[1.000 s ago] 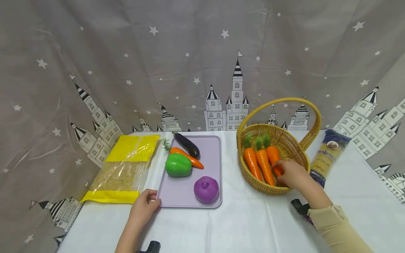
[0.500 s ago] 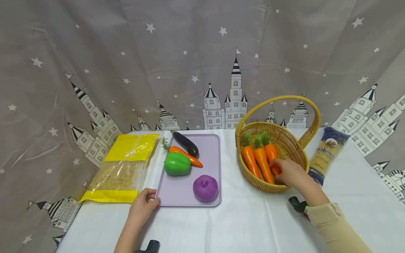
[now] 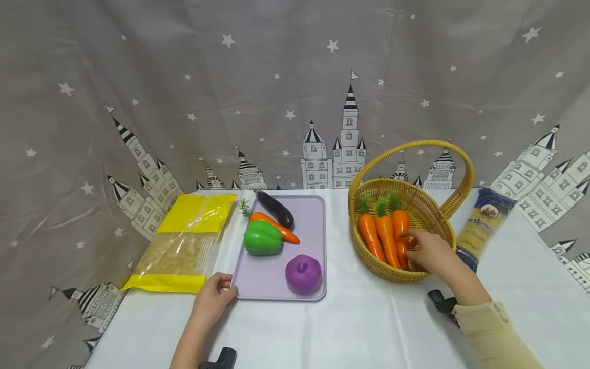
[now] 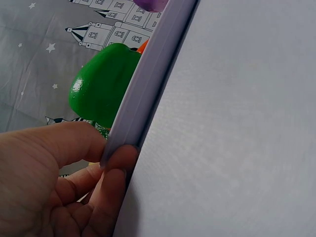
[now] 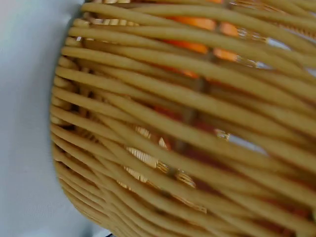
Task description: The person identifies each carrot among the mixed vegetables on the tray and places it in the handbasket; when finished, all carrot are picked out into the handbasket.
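Where the basket (image 3: 389, 275) held carrots (image 3: 386, 237), the right hand (image 3: 430, 252) was unclenched, fingers parted.
The left hand (image 3: 213, 297) pinched the tray (image 3: 262, 279).

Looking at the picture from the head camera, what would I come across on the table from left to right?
Yellow-ended bag → left hand → green pepper → round purple vegetable → wicker basket → blue-ended packet.

The right-hand carrot (image 3: 400, 222) in the basket (image 3: 397, 277) has swung its lower end left, closer to the middle carrot (image 3: 386, 239), and more of its tip is now exposed. The right hand (image 3: 429, 251) has shifted slightly right relative to the basket, with thumb and forefinger spread further apart.
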Motion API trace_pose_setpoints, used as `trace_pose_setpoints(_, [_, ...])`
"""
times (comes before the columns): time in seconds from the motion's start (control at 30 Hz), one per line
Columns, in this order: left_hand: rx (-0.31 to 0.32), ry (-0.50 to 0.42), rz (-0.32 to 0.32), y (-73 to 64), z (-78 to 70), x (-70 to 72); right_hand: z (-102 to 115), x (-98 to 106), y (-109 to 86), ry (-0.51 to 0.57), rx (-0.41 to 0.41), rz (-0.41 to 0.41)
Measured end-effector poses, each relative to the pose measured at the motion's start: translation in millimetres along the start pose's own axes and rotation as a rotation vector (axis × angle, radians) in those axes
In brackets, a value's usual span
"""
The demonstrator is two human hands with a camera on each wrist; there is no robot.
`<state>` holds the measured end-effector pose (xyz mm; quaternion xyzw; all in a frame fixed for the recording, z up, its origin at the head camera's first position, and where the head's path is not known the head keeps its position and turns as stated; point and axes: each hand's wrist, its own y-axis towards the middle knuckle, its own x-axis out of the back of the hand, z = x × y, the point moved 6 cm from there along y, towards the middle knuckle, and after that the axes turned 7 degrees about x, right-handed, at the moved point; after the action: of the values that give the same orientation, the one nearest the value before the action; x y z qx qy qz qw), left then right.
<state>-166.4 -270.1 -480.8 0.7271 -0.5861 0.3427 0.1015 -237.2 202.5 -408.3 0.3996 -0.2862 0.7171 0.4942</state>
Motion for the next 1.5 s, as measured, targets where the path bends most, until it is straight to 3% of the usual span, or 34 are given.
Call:
trace_pose_setpoints(0.17, [0.008, 0.015, -0.006, -0.3, -0.8, -0.7, 3.4, 14.4, -6.7, 0.174, 0.042, -0.060])
trace_pose_setpoints(0.27, [0.010, 0.015, -0.006, -0.6, -1.3, -0.6, 17.7, 29.5, -7.8, 0.208, 0.109, -0.118])
trace_pose_setpoints(0.47, [0.013, 0.012, -0.009, -1.7, -0.2, -0.2, 67.8, 49.4, 5.6, 0.260, 0.231, -0.139])
trace_pose_setpoints(0.7, [0.006, -0.003, -0.016, -0.4, 2.7, 0.4, 137.5, 44.2, 46.5, 0.311, 0.372, -0.062])
trace_pose_setpoints(0.87, [0.007, -0.004, -0.026, -0.4, 2.6, -0.2, 175.3, 24.9, 84.9, 0.310, 0.477, 0.013])
trace_pose_setpoints(1.0, [0.005, -0.005, -0.031, -1.3, 2.2, 1.0, 192.0, -0.8, 113.7, 0.307, 0.516, 0.106])
trace_pose_setpoints(1.2, [0.008, -0.003, -0.030, -0.8, 2.0, -0.2, 194.6, -42.8, 142.7, 0.316, 0.496, 0.198])
trace_pose_setpoints(1.5, [0.018, -0.007, -0.037, -2.0, 2.3, 0.4, 190.5, -87.3, 161.1, 0.302, 0.471, 0.258])
